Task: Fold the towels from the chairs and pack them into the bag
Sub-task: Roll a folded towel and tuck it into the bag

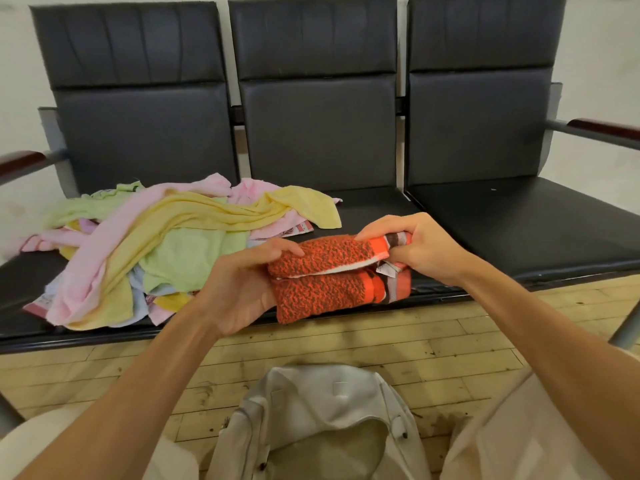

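two hands, left hand (pixel 239 289) and right hand (pixel 415 247), grip a folded nubby orange towel (pixel 325 282).

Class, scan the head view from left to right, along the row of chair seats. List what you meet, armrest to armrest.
In order: left armrest → pile of unfolded towels → left hand → orange towel → right hand → right armrest.

The towel (pixel 322 289) in my fingers (pixel 285 249) is rough, nubby terry cloth. The pile (pixel 166 244) is thinner, smoother matt cloth. The bench (pixel 502 230) has smooth dark leather-like padding with a dull sheen; its armrest (pixel 602 125) is glossy wood on grey metal. The floor (pixel 346 344) is scuffed pale wood. My bag (pixel 322 393) is matt off-white cloth.
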Motion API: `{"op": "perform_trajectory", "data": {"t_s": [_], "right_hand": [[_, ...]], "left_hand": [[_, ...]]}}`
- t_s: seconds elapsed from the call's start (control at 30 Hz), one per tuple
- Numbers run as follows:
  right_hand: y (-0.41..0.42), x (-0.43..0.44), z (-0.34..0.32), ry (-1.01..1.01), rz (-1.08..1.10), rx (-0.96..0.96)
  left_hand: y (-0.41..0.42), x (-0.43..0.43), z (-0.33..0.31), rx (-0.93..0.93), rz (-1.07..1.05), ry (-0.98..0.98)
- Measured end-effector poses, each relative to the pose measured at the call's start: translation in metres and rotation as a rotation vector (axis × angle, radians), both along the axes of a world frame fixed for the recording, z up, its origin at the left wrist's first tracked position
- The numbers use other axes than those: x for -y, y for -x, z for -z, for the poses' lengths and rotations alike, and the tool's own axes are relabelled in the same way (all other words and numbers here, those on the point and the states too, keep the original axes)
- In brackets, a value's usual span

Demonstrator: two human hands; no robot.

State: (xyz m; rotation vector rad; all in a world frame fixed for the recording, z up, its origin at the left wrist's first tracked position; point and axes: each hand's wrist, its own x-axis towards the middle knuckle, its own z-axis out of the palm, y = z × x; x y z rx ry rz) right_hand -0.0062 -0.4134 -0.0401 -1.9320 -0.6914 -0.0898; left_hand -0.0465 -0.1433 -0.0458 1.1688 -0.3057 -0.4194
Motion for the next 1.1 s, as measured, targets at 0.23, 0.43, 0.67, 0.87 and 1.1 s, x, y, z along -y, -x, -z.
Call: {"op": "perform_trajectory", "data": {"t_s": [0.23, 0.43, 0.67, 0.87, 1.1], "right_hand": [[0.006, -0.002, -0.002, 0.01, -0.13, -0.325], [0.011, -0.017, -0.004, 0.434, -0.118, -0.315], [0.01, -0.03, 0.005, 0.686, -0.089, -0.144], [0.005, -0.027, 0.017, 0.777, -0.092, 0.008], [0.016, -0.054, 0.034, 0.92, -0.034, 0.335]], "left_hand": [[-0.002, 0.008, 0.007, 0.137, -0.315, -0.287], [0.001, 0.003, 0.004, 0.443, -0.291, -0.503], [0.002, 0.003, 0.006, 0.546, -0.236, -0.725], [0.003, 0.012, 0.016, 0.665, -0.133, -1.079], [-0.007, 0.008, 0.029, 0.273, 0.211, -1.117]]}}
